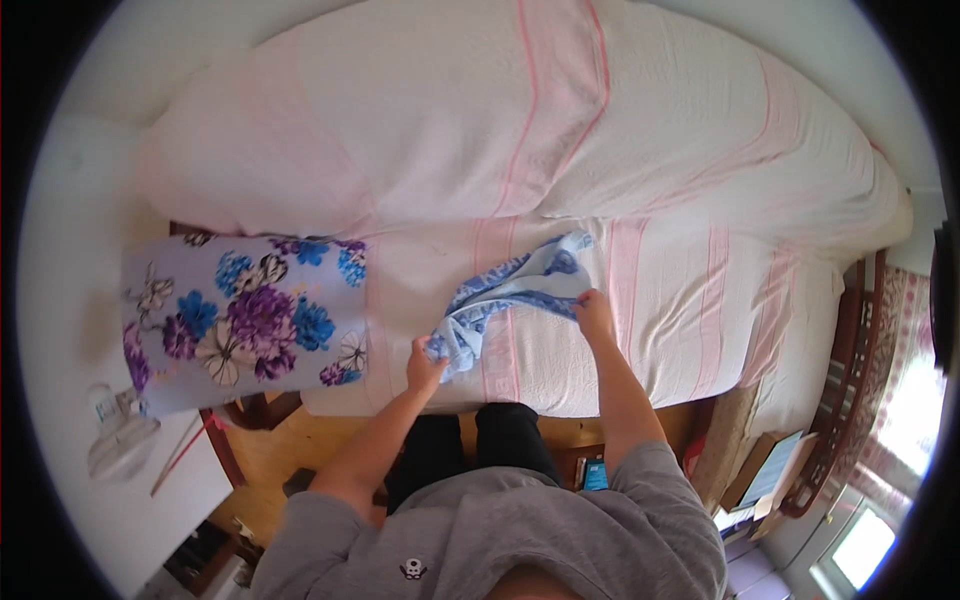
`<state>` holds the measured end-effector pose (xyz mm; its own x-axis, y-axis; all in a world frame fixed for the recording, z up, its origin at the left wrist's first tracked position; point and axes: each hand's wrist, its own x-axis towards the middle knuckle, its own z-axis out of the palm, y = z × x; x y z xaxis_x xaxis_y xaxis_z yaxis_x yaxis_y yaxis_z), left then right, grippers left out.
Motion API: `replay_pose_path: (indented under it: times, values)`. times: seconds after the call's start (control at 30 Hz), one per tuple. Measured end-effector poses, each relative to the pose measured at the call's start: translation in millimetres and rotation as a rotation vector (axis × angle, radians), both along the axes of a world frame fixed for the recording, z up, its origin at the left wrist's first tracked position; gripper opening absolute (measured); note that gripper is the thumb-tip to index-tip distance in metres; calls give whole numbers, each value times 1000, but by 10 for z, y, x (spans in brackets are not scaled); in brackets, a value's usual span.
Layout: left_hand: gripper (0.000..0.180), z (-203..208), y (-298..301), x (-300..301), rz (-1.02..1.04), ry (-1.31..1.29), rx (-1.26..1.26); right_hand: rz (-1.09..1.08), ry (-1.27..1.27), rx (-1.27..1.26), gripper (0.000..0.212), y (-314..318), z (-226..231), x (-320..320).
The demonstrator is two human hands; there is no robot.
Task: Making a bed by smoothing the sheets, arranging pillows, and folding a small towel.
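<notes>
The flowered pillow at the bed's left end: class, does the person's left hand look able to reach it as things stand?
Probably yes. The left hand grips the blue cloth just beside the flowered pillow, with only bare bedspread between, though it would have to let go first.

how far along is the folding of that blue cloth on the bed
Early. Nothing looks folded yet: the small blue-and-white patterned cloth lies crumpled on the white bedspread with pink stripes. In hand: the left hand grips its near bunched end, the right hand pinches its far edge. Left, it seems: spreading it flat and folding it. The floral purple-and-blue pillow lies beside, untouched.
</notes>
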<state>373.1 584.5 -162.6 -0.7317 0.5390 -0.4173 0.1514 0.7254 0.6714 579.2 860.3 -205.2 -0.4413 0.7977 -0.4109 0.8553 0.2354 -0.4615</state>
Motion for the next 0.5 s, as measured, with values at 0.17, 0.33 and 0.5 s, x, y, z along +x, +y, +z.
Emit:
replay_pose_path:
  times: [0.17, 0.33, 0.5]
  values:
    - [42, 844, -552, -524, -130, 413, -113, -625, 540, -587, 20, 253, 648, 249]
    - [31, 1698, -1019, -898, 137, 440, -1, -839, 970, -870, 19, 727, 1638, 322]
    - [26, 2385, -1353, -1071, 230, 462, 307, -858, 1474, -885, 24, 771, 2596, 196]
